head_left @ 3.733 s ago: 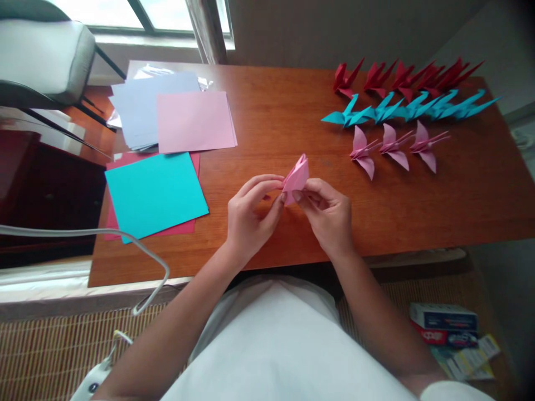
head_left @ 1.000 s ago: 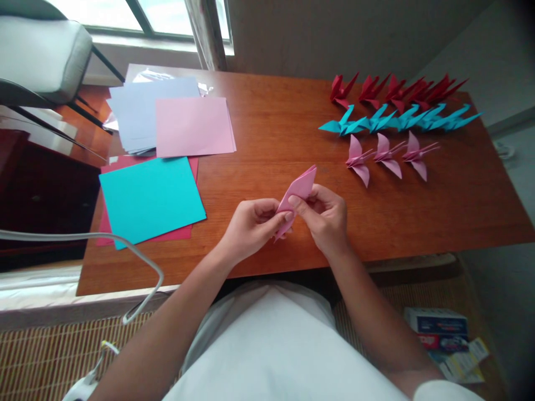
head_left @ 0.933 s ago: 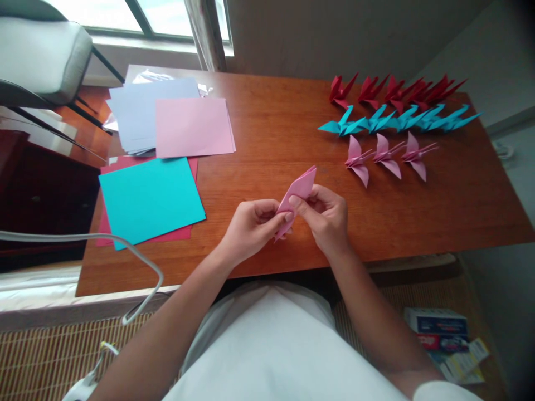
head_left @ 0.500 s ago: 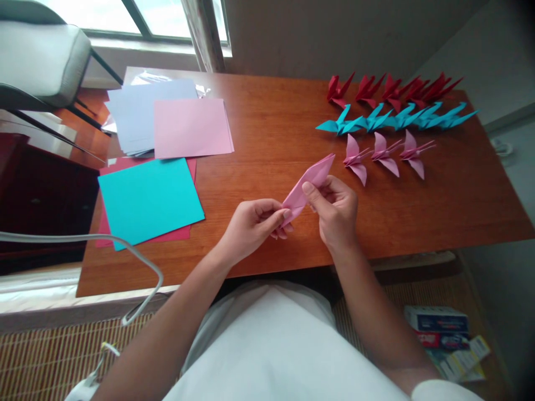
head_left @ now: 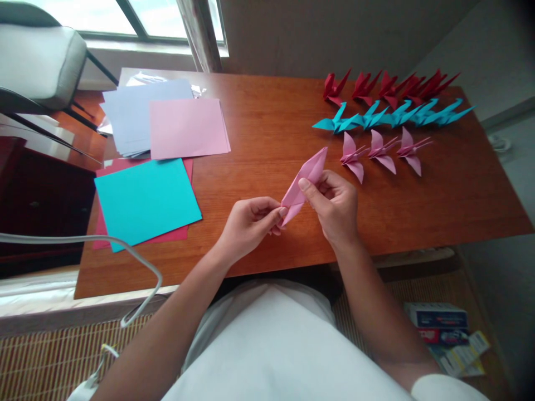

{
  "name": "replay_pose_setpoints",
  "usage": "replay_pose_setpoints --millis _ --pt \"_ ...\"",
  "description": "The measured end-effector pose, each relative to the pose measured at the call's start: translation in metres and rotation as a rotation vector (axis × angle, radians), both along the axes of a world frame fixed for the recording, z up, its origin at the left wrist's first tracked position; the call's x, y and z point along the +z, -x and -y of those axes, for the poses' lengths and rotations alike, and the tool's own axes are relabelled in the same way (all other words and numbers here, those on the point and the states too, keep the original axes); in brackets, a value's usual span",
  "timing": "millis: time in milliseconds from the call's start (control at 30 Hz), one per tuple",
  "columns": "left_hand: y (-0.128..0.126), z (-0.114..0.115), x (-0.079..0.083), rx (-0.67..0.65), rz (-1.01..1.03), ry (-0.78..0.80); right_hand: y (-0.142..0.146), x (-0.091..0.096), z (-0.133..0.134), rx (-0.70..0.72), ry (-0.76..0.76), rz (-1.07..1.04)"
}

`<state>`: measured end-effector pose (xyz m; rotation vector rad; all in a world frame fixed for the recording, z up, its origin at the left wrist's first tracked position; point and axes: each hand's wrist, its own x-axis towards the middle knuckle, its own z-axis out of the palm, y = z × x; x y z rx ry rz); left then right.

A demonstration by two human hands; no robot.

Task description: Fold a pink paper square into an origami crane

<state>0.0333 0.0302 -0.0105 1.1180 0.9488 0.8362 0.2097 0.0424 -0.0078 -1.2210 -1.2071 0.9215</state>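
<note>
A long, pointed piece of folded pink origami paper (head_left: 307, 171) is held in the air over the front of the table, tilted up to the right. My left hand (head_left: 253, 225) pinches its lower left end between thumb and fingers. Around its middle and right edge my right hand (head_left: 336, 206) is closed, thumb on top of the paper. Just beyond the right hand stand pink paper cranes (head_left: 352, 157) in a short row. Behind them are a row of turquoise paper cranes (head_left: 340, 120) and a row of red paper cranes (head_left: 334, 89).
Pink sheets (head_left: 190, 128) overlap pale blue-grey sheets (head_left: 129, 117) at the table's (head_left: 259, 122) back left. Nearer lies a turquoise sheet (head_left: 148, 200) over red paper (head_left: 184, 231). A bent white bar (head_left: 142, 262) crosses the left front corner. Boxes (head_left: 441, 323) sit low at right.
The folded pink paper has turned slightly, so its top end points more upward and more of its face shows. Both hands keep their hold. The whole view has shifted a little.
</note>
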Motion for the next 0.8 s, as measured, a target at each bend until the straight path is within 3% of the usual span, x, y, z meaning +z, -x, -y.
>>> replay_pose_setpoints --millis 500,800 --pt "0.000 -0.001 0.005 -0.012 0.101 0.073 0.012 0.007 0.002 0.099 0.008 0.054" --pt "0.002 -0.001 0.004 -0.109 0.078 0.148 0.011 0.006 0.002 -0.011 -0.071 0.103"
